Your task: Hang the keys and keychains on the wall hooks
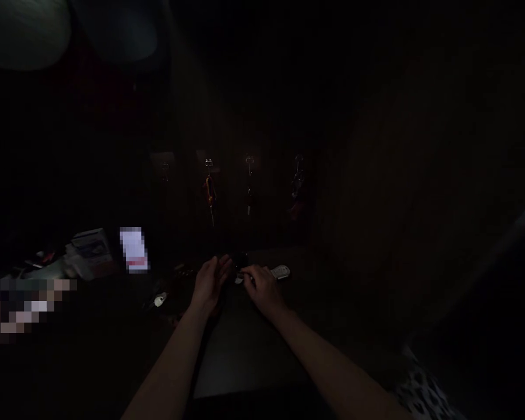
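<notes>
Markings show faintly on the pale oblong device point(282, 272) and on the box point(90, 248) at the left, but both are too dim to read; the upright phone point(133, 248) glows pale with a reddish band near its foot, its screen blurred into blocks so that any wording is lost.

The small shiny piece point(238, 280) is silvery and looks metallic, its outline partly swallowed by the dark; it is at the fingertips of the right hand point(262, 287), over the counter point(240, 361), between the two hands; the right grip is curled with the fingers bent down, and I cannot tell whether it pinches the piece or only touches it; the pale device, rounded at its end, lies just beyond that hand's knuckles.

The left hand point(210, 283) has its grip spread, fingers extended forward and palm turned inward; left of it lies a bunch of keys point(158, 300) with one bright round head; behind, metal hooks point(209, 163) line the dark wall, one carrying an orange-yellow strap point(209, 189).
</notes>
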Demonstrator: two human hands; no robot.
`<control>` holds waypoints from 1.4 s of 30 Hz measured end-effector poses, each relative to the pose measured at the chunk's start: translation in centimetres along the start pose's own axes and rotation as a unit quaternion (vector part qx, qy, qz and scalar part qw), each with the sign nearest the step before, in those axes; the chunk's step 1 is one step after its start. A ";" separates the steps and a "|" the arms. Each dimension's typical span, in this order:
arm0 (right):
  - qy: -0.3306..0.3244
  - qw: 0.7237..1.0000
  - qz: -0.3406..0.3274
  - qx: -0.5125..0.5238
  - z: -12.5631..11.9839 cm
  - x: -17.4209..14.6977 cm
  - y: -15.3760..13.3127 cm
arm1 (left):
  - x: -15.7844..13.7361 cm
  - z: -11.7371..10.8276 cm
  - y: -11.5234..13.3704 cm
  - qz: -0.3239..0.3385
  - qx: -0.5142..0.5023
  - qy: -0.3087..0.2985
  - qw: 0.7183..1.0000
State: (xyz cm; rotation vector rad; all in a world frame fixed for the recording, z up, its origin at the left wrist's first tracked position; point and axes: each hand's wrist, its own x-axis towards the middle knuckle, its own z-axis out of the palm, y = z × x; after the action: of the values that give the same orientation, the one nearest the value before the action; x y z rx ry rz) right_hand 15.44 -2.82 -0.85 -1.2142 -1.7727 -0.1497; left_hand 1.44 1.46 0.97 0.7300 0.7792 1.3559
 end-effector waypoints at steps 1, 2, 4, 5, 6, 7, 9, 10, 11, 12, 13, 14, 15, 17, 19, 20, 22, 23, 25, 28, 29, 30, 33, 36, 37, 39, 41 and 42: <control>0.008 0.999 0.034 0.031 -0.1 0.0 0.2 | 0.0 -0.1 0.0 0.005 0.008 0.014 1.000; 0.012 0.995 0.067 0.069 -0.2 0.0 0.4 | 0.0 -0.1 -0.1 0.008 0.016 0.024 1.000; 0.013 0.981 0.124 0.152 -0.3 0.0 0.7 | 0.0 -0.1 -0.1 0.018 0.036 0.032 0.999; 0.011 0.971 0.146 0.188 -0.3 0.0 0.8 | -0.1 0.0 -0.1 0.022 0.048 0.029 0.998; 0.010 0.962 0.164 0.218 -0.3 0.1 0.8 | -0.2 0.1 -0.1 0.029 0.058 0.024 0.998; 0.010 0.954 0.179 0.241 -0.3 0.1 0.9 | -0.3 0.2 -0.1 0.038 0.066 0.019 0.997; 0.009 0.943 0.197 0.269 -0.3 0.1 0.9 | -0.4 0.3 -0.1 0.055 0.078 0.013 0.995; 0.010 0.940 0.200 0.277 -0.2 0.2 0.9 | -0.5 0.4 -0.1 0.060 0.084 0.010 0.995; 0.011 0.938 0.200 0.282 -0.2 0.2 0.9 | -0.5 0.5 -0.1 0.064 0.090 0.007 0.994; 0.014 0.938 0.197 0.284 -0.2 0.2 0.9 | -0.6 0.5 -0.1 0.064 0.097 0.004 0.993; 0.017 0.940 0.192 0.283 -0.1 0.2 0.9 | -0.6 0.5 -0.1 0.063 0.102 0.002 0.993; 0.021 0.942 0.186 0.279 -0.1 0.1 0.9 | -0.7 0.6 -0.1 0.059 0.104 0.000 0.993; 0.025 0.945 0.180 0.272 -0.1 0.1 0.9 | -0.8 0.6 -0.1 0.054 0.106 -0.003 0.993; 0.030 0.951 0.166 0.258 -0.2 0.1 0.8 | -1.0 0.7 0.1 0.042 0.103 -0.012 0.994; 0.033 0.955 0.158 0.250 -0.2 0.1 0.8 | -1.2 0.7 0.2 0.030 0.095 -0.022 0.995; 0.035 0.955 0.157 0.249 -0.2 0.1 0.8 | -1.2 0.7 0.3 0.025 0.090 -0.027 0.995; 0.038 0.955 0.157 0.249 -0.2 0.1 0.9 | -1.1 0.7 0.3 0.019 0.080 -0.034 0.996; 0.040 0.955 0.158 0.248 -0.2 0.1 0.9 | -1.0 0.7 0.3 0.018 0.076 -0.039 0.996; 0.042 0.956 0.158 0.245 -0.2 0.1 1.0 | -0.8 0.6 0.3 0.016 0.064 -0.048 0.997; 0.034 0.958 0.156 0.238 -0.1 0.0 1.0 | -0.5 0.4 0.3 0.029 0.049 -0.042 0.997; 0.028 0.960 0.154 0.232 -0.1 0.0 1.0 | -0.5 0.4 0.4 0.039 0.051 -0.034 0.997; 0.022 0.962 0.153 0.224 -0.1 0.0 1.0 | -0.5 0.4 0.6 0.052 0.058 -0.023 0.997; 0.007 0.968 0.143 0.207 -0.2 0.1 1.0 | -0.9 0.4 1.3 0.098 0.108 -0.009 0.989; 0.008 0.965 0.147 0.216 -0.2 0.2 1.1 | -1.3 0.5 2.2 0.128 0.166 -0.007 0.978; 0.012 0.963 0.153 0.221 -0.1 0.2 1.1 | -1.3 0.5 2.6 0.134 0.182 -0.006 0.974; 0.020 0.959 0.165 0.230 0.0 0.3 1.3 | -1.2 0.5 3.3 0.147 0.207 -0.004 0.967; 0.019 0.956 0.176 0.234 0.2 0.3 1.5 | -0.8 0.7 4.2 0.161 0.223 -0.004 0.961; 0.016 0.955 0.182 0.233 0.3 0.3 1.6 | -0.5 0.8 4.8 0.170 0.229 -0.003 0.959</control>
State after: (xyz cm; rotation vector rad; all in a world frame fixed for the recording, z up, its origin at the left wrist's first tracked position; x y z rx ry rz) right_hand 16.49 -1.65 -1.39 -1.1502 -1.4155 0.4389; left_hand -0.57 1.31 5.39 1.2773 1.0121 1.4917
